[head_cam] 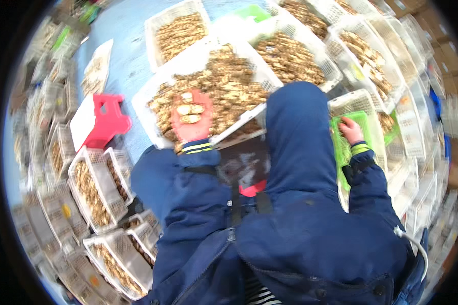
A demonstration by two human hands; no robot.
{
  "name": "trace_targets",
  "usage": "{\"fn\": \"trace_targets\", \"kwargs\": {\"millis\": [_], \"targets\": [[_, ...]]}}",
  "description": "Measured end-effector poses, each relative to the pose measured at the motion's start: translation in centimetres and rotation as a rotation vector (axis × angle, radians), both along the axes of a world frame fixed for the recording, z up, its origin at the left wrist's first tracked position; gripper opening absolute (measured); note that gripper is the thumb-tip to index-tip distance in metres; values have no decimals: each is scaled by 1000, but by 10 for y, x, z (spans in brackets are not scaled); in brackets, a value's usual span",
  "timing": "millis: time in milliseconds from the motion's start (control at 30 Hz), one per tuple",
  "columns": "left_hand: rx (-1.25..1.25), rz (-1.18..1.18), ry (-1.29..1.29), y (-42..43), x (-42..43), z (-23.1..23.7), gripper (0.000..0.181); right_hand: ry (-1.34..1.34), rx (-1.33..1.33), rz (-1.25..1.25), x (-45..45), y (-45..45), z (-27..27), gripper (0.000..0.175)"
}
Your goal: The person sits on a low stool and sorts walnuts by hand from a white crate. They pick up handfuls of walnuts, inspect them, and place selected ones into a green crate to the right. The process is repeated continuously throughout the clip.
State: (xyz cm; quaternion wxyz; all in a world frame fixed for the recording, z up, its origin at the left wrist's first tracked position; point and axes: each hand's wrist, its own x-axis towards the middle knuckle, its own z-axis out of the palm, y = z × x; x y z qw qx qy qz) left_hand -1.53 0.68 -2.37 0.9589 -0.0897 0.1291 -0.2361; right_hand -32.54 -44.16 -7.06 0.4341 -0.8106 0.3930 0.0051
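My left hand (192, 126), in a reddish glove, lies over a heap of small golden-brown pieces (236, 76) in a white plastic basket (229, 135). Several of those pieces (191, 109) rest on the glove, their kind blurred. To the right of my knee, my bare right hand (351, 131) is over a bright green plastic basket (360, 121), its fingers curled. Whether anything sits between those fingers is hidden. The green basket lies inside a white perforated crate (376, 146).
More white crates with similar pieces stand ahead (290, 57), to the right (366, 65) and left (93, 194). A red plastic stool (108, 118) lies on the blue floor (118, 23) near a white sheet or bag (99, 66). Cardboard boxes (450, 57) line the far right.
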Motion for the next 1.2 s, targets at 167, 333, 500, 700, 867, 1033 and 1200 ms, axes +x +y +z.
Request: {"fn": "trace_targets", "kwargs": {"millis": [167,333,500,700,867,1033,1200], "targets": [[119,101,-91,-10,-10,11,39,-386,151,-41,110,24,100,31],[115,109,-105,-14,-11,23,37,-442,205,538,225,156,188,33],[304,177,-225,-15,-13,36,37,-300,-3,1042,294,288,167,35],[362,139,-65,-6,-8,1,36,-346,-3,978,294,306,140,40],[218,-102,337,-15,2,-8,38,-387,373,728,303,272,146,36],[461,-107,-68,-17,111,59,70,-393,356,557,320,238,134,36],[712,-135,142,16,109,27,79,-403,160,569,334,216,121,33]]}}
